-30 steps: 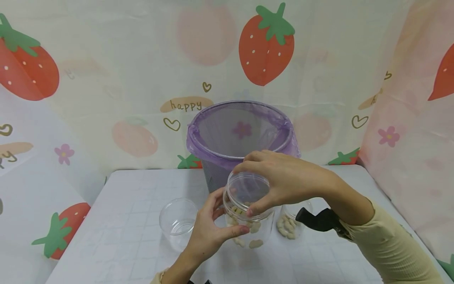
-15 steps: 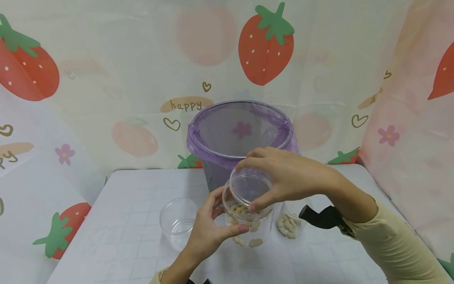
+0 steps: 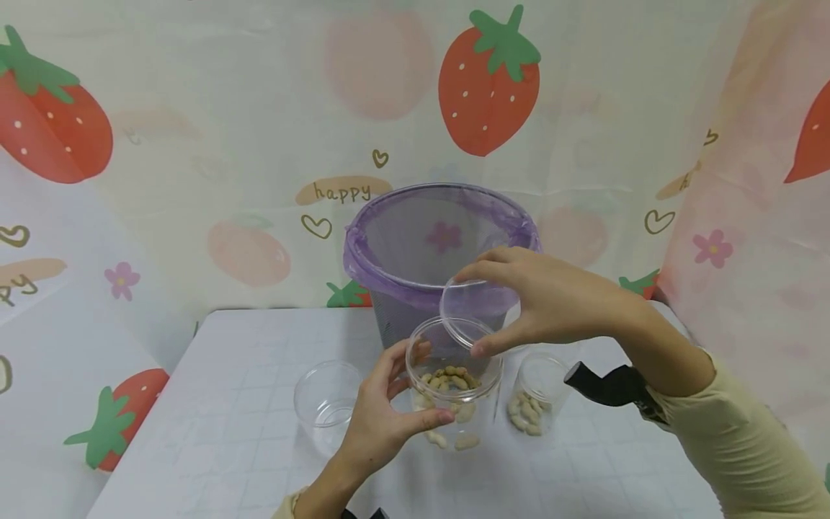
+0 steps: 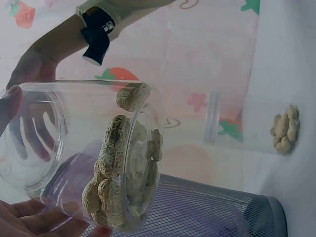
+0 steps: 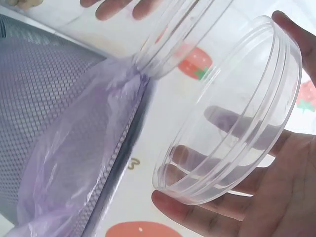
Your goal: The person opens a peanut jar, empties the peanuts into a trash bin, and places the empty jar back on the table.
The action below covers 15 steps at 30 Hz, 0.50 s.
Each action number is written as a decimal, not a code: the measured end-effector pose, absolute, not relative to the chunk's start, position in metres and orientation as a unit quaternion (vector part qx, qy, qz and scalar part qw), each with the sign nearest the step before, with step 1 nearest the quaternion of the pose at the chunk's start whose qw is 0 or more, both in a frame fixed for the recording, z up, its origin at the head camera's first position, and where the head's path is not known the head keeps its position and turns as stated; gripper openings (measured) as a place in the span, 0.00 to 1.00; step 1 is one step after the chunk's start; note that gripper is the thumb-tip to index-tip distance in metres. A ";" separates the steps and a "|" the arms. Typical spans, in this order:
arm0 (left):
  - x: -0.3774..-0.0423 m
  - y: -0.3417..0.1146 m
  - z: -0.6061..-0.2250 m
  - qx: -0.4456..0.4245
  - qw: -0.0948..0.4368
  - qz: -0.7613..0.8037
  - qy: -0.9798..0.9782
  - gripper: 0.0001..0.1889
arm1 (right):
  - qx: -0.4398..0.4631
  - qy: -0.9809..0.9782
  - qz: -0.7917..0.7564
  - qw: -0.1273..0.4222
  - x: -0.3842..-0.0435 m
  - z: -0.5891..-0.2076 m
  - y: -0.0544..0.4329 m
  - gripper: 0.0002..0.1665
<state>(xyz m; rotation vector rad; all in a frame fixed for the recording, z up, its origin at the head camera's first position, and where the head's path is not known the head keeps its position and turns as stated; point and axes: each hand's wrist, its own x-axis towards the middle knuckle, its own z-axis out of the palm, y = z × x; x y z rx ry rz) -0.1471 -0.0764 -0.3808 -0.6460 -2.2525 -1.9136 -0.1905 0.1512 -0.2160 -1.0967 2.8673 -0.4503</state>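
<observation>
My left hand [image 3: 382, 418] grips a clear plastic jar [image 3: 478, 418] round its side, thumb in front and fingers behind. Peanuts [image 3: 450, 378] lie in the bottom of the jar, and its mouth is uncovered. Above and just right of that mouth, my right hand [image 3: 558, 303] holds a clear screw lid [image 3: 459, 310] by its edge, tilted. The right wrist view has the lid [image 5: 232, 123] between thumb and fingers, apart from the jar's rim [image 5: 182, 39]. In the left wrist view, peanuts [image 4: 113, 148] rest against the jar's base.
Behind the jar stands a mesh bin [image 3: 392, 321] lined with a purple bag [image 3: 372, 270]. To the left is a clear plastic container [image 3: 327, 396]. A smaller clear jar [image 3: 545, 378] on the right holds several peanuts [image 3: 528, 414]. A strawberry-print cloth [image 3: 259, 108] backs the white table [image 3: 227, 404].
My right hand has lifted the lid off the jar's mouth, moving it up and to the right. The jar stays nearly still in my left hand.
</observation>
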 end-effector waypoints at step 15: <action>-0.148 -0.076 -0.383 -0.213 0.067 -0.637 -0.738 0.45 | -0.295 0.937 -0.187 -0.005 -0.201 -0.214 0.184 0.43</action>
